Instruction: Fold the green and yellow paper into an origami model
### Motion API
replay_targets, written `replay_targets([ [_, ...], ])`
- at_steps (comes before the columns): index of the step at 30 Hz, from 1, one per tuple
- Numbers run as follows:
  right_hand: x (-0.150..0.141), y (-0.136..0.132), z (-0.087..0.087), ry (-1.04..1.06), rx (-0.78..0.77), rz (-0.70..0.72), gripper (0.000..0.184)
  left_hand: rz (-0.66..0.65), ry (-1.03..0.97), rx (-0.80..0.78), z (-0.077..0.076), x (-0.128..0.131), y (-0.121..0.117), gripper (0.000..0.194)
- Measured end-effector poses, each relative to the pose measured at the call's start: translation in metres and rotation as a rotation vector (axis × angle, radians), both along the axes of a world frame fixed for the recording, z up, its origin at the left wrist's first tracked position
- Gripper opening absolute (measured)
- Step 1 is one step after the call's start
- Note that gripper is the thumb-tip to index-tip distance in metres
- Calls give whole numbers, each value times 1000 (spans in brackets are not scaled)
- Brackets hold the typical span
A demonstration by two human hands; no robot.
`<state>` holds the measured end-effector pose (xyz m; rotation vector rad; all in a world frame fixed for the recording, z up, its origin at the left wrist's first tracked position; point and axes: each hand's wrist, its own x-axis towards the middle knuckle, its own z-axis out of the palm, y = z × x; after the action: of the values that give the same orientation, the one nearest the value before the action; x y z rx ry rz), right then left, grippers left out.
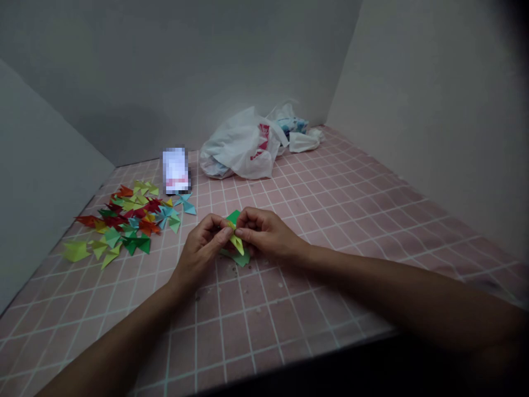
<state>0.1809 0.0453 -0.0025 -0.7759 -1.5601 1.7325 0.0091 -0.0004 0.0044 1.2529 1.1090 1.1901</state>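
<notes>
Between my two hands is a small yellow piece of folded origami paper [237, 243], narrow and pointed toward me. My left hand [205, 241] pinches its left side between thumb and fingers. From the right, my right hand [268, 234] pinches the same piece, its thumb and forefinger close to the left ones. Beneath the hands lies green paper [241, 258], partly covered; another bit of it shows beyond the fingers. To the left spreads a heap of folded origami pieces [134, 242] in red, orange, yellow, green and light blue.
A phone [176, 170] with a lit, blurred screen stands behind the heap. Farther back sit a crumpled white plastic bag [243, 146] and a blue-patterned packet [295, 125]. Pale walls enclose the pink checked tablecloth [351, 204] at the back and both sides.
</notes>
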Motion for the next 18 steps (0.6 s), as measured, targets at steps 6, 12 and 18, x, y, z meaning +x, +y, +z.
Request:
replay_targets([
  [6,1,1,1,11,11,24,11,26,9,24,1,0,2,21],
  [12,1,2,1,22,-6,33,13,38,82,48,0,2,2,20],
  [18,0,2,0,63,-53,28,17,65,273,146,-2,1,0,13],
])
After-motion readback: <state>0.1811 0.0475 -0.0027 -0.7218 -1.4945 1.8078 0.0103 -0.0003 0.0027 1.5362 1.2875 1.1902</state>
